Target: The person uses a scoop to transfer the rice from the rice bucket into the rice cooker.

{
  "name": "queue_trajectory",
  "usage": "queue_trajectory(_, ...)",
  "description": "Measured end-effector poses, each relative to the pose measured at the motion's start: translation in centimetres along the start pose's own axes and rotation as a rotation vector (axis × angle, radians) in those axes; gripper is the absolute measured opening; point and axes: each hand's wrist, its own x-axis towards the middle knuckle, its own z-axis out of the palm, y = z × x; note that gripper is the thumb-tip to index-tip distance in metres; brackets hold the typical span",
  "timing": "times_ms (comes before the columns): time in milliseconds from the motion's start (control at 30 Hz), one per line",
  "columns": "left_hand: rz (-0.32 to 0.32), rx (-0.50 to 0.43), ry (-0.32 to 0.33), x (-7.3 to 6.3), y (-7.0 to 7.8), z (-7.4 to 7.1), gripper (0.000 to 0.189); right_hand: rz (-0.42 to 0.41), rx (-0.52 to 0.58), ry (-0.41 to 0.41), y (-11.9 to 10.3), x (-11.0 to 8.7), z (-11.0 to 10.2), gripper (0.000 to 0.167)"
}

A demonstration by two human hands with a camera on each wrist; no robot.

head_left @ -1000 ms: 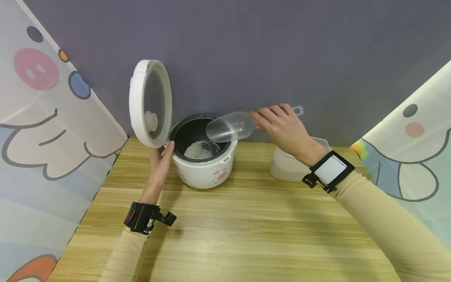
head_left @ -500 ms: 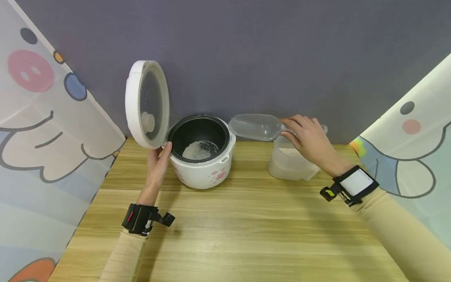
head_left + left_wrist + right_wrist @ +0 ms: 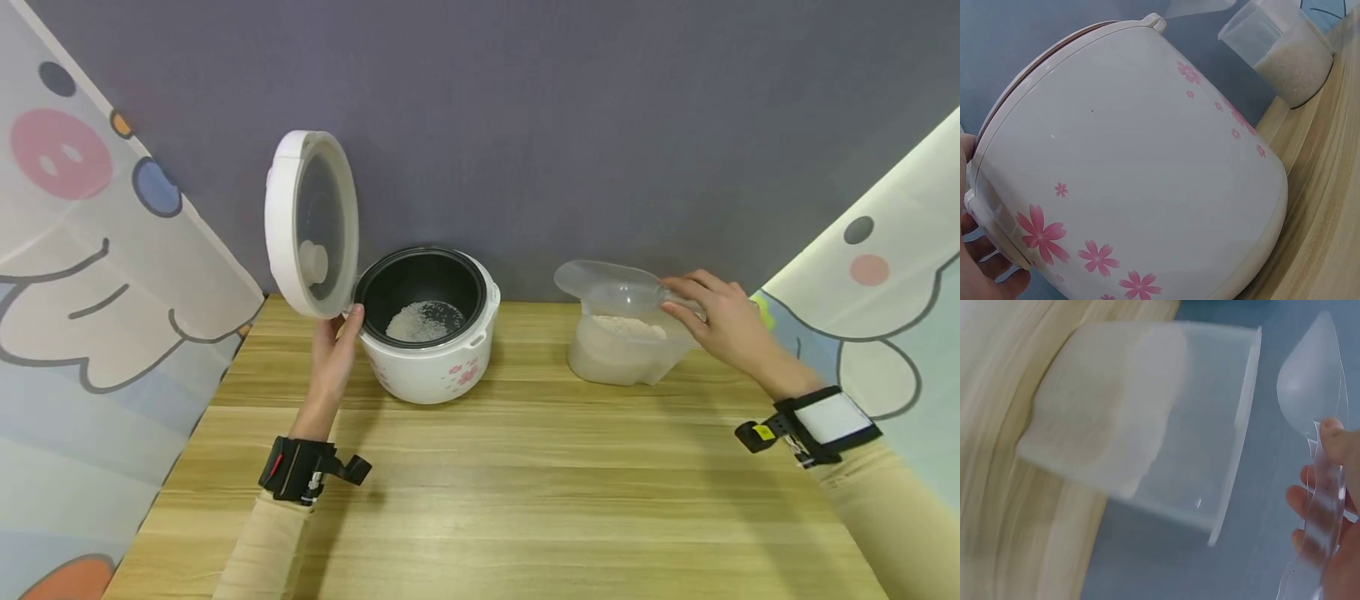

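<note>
A white rice cooker [image 3: 427,377] with pink flowers stands with its lid [image 3: 288,225] raised on the left. White rice [image 3: 414,323] covers part of the bottom of its dark inner pot. At the rim beside the hinge, my left hand [image 3: 333,362] grips the cooker, thumb on top and fingers below in the left wrist view. My right hand [image 3: 727,325] holds a clear plastic scoop [image 3: 611,283] by its handle. The scoop is above a translucent container [image 3: 611,367] of rice, and its bowl looks empty in the right wrist view [image 3: 1313,387].
Both things stand on a wood-grain table [image 3: 525,483] near a grey back wall [image 3: 525,125]. Cartoon-printed sheets hang at the left [image 3: 67,292] and right sides. Between the cooker and the container is a strip of bare tabletop.
My right hand has carried the scoop rightward from over the cooker to above the rice container. My left hand keeps its place at the cooker's rim.
</note>
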Motion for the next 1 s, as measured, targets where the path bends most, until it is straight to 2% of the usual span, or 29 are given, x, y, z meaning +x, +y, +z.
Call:
queue_trajectory(233, -0.01, 0.002, 0.002, 0.0, -0.1, 0.0, 0.057, -0.005, -0.064, -0.035, 2.5, -2.0, -1.1, 0.032)
queue_trajectory(367, -0.028, 0.004, 0.002, -0.1, 0.0, 0.0, 0.056, -0.019, -0.103, -0.068, 3.4, -2.2, -2.2, 0.031)
queue_trajectory(567, -0.015, -0.005, -0.005, 0.0, -0.2, 0.0, 0.055, -0.005, -0.143, -0.148, 4.6, -2.2, -3.7, 0.033)
queue_trajectory(800, -0.001, -0.022, -0.003, 0.1, -0.3, 0.1, 0.052, -0.13, -0.227, -0.176, 5.6, -1.7, -4.8, 0.031)
queue_trajectory(867, 0.001, -0.026, -0.006, 0.1, -0.3, 0.0, 0.052, -0.17, -0.258, -0.178, 5.8, -1.5, -5.0, 0.036)
queue_trajectory(1000, 0.003, -0.034, -0.005, 0.1, -0.2, 0.0, 0.051, -0.255, -0.325, -0.179, 5.9, -0.6, -5.5, 0.072)
